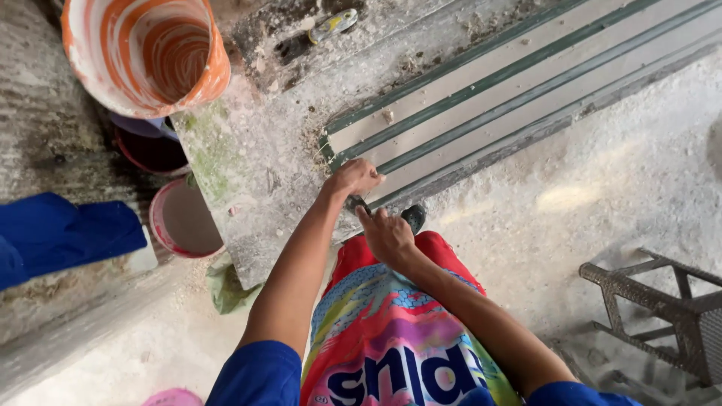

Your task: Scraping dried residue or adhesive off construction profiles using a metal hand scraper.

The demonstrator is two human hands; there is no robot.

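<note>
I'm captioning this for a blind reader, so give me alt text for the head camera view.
Seen from above, a person's left hand presses on the end of a long green and cream ribbed panel, the right hand beside it. An orange-and-white bucket stands at upper left.

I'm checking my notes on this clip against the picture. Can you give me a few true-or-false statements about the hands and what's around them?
1. Both hands meet at the near end of the green-and-cream slatted panel. True.
2. The left hand holds the orange bucket. False: the bucket stands apart, up left.
3. The right hand is close beside a dark tool. True.
4. A wicker chair stands at the left. False: the wicker frame is at the right.
</note>
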